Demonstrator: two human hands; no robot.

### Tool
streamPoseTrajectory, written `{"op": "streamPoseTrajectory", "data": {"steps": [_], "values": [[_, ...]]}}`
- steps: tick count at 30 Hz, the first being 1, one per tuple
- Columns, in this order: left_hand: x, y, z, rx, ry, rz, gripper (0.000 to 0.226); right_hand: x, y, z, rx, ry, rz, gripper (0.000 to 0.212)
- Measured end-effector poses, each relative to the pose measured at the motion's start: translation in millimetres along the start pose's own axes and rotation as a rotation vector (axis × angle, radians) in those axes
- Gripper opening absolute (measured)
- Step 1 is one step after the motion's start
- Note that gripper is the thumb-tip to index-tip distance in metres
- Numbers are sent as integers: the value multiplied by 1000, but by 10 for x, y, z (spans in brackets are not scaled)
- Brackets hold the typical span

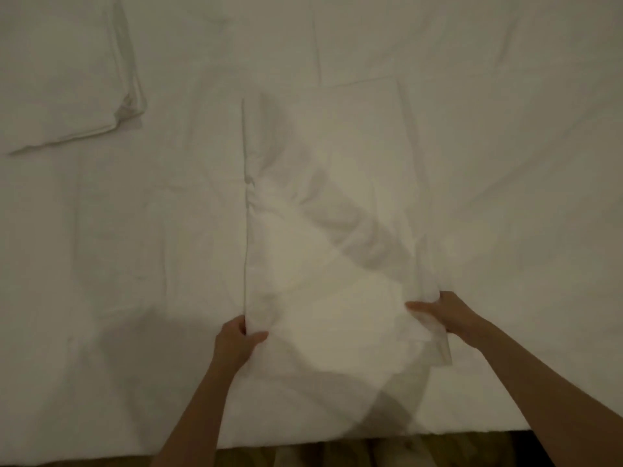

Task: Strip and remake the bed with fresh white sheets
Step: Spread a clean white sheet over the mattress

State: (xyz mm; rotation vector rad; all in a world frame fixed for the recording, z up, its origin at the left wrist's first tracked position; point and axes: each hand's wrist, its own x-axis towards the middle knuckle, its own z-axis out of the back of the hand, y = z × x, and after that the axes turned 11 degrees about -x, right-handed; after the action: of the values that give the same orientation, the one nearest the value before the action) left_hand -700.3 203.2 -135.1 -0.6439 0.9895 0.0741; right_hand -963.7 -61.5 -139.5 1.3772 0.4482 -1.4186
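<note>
- head view: a folded white sheet (pixel 323 210) lies lengthwise on the bed (pixel 505 163), which is already covered in white fabric; its near end reaches the bed's near edge, where the person stands.
- head view: the left hand (pixel 236 342) pinches the near left corner of the folded sheet, thumb on top and fingers curled under the long left edge.
- head view: the right hand (pixel 441 315) grasps the near right side, thumb over a bunched fold, with a loose flap hanging just below that grip.
- head view: a second folded piece of linen (pixel 67 79) rests at the far left of the bed, well apart from both hands.
- judgement: the step in hand appears to be opening or spreading the fresh sheet. to do it well, both grips should take matching layers, since the right side looks bunched while the left edge runs straight.
- judgement: lifting both corners together and drawing them apart evenly should keep the long edge parallel to the bed; an uneven pull risks a skewed, creased spread.
- head view: a strip of wooden floor (pixel 135 458) shows below the bed's edge.
</note>
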Motion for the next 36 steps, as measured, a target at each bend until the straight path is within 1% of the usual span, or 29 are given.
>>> {"op": "streamPoseTrajectory", "data": {"steps": [2,3,6,9,11,13,15,16,19,22,24,26,28,30,31,33,36], "values": [[148,-171,19,-61,-43,-36,62,116,167,36,39,-118,30,44],[229,-273,26,-123,-56,-48,64,160,281,61,62,-161,50,43],[506,-622,23,-234,-52,-93,52,378,630,165,188,-217,71,41],[797,-989,7,-344,-87,-125,46,651,1073,293,322,-288,48,53],[1013,-1225,10,-377,-94,-138,43,834,1407,373,360,-301,77,57],[1233,-1472,27,-405,-81,-145,43,979,1754,445,345,-319,125,52],[1463,-1741,45,-414,-73,-175,42,1126,2082,534,335,-337,171,39],[1578,-1881,52,-399,-74,-194,42,1214,2223,580,338,-348,190,36],[1875,-2330,80,-328,-90,-279,47,1476,2575,694,328,-371,204,41],[2111,-2754,127,-332,-5,-398,61,1727,2834,788,311,-355,232,37],[2286,-3025,177,-298,29,-476,62,1871,2969,827,293,-350,254,39],[2462,-3271,236,-247,26,-528,58,1985,3071,855,252,-372,277,34],[2621,-3460,275,-182,25,-548,46,2056,3144,880,204,-379,298,27],[2726,-3603,294,-11,37,-559,28,2109,3192,906,171,-389,316,23],[2771,-3659,305,80,54,-562,22,2136,3212,923,155,-398,327,23],[2816,-3754,372,185,134,-571,20,2179,3258,946,136,-415,352,22],[2866,-3836,500,256,264,-556,27,2222,3294,980,127,-432,379,18]]}}
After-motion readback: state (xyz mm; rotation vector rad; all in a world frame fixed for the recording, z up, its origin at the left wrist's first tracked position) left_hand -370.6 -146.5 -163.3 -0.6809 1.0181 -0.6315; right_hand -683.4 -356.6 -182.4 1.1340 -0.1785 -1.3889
